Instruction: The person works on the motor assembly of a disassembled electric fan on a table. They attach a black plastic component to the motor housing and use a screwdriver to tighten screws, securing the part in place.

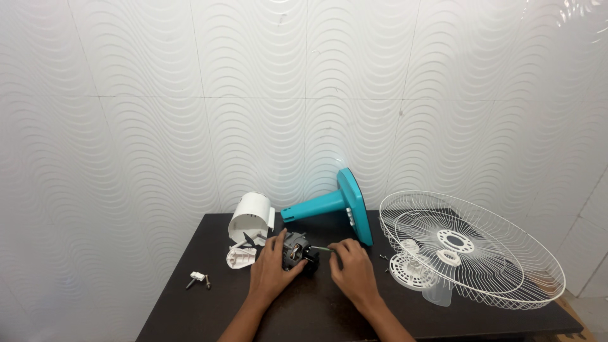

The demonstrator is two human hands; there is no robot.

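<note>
White wavy wall tiles back the dark table point(190, 316). At its middle, my left hand point(269, 269) wraps closed around the fan motor point(296, 248); my right hand point(354, 269) pinches its thin shaft point(322, 249). I judge it dense, rigid, best gripped by the body.

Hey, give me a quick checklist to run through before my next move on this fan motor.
1. Left hand steadying the motor: ok.
2. Right hand holding the thin tool pointed at the motor: ok.
3. Tool tip seated in a screw: cannot tell.
4. Loose screws close to the wire guard: not ok.
5. Teal fan base lying on its side, apart from both hands: ok.
</note>
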